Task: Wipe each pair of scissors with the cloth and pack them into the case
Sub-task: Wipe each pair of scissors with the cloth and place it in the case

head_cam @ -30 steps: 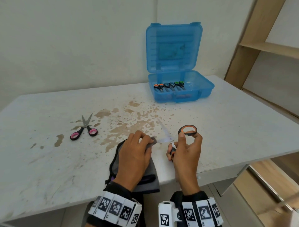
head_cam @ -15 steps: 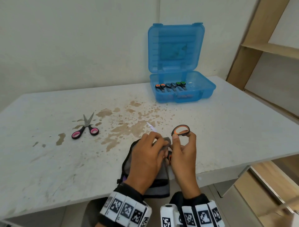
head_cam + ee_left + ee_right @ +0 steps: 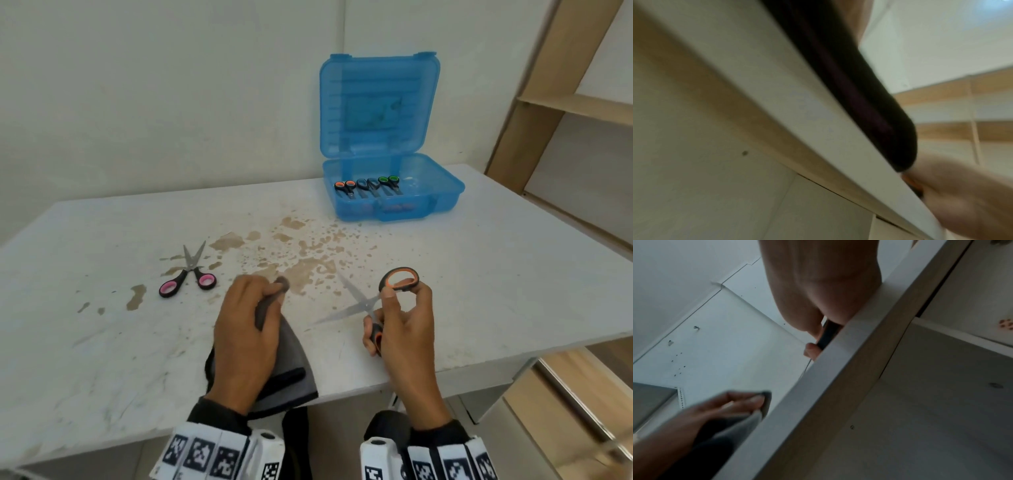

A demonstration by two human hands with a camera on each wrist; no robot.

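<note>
I am holding the orange-handled scissors (image 3: pixel 371 305) in my right hand (image 3: pixel 404 329), thumb and a finger pinching the upper orange loop while the lower fingers are curling round the other handle, so the blades are standing spread in a wide V. My left hand (image 3: pixel 245 329) is gripping a bunched fold of the grey cloth (image 3: pixel 291 359), the rest of it trailing over the near edge of the surface (image 3: pixel 513 274). Taking the blue case (image 3: pixel 394 202) as my landmark, both hands are working well in front of it at the near edge, the scissors roughly straight in front of it and the cloth off to the left of that. The relation I am watching is this: the blades are pointing leftward from my right hand toward the cloth, one tip angling away toward the case and the other lying low toward the left hand, with a clear gap between steel and cloth. I am judging that the next wipe calls for the cloth to meet a blade along its length, so the left hand is the nearer one for it. The case is standing open with three pairs lying side by side in its left part, handles toward the hinge. The pink-handled scissors (image 3: pixel 188 274) are lying on the surface well to the left of the case, tips pointing away, not yet wiped by my reckoning, and nearer my left hand. Both wrist views are showing mostly the surface edge from below.
</note>
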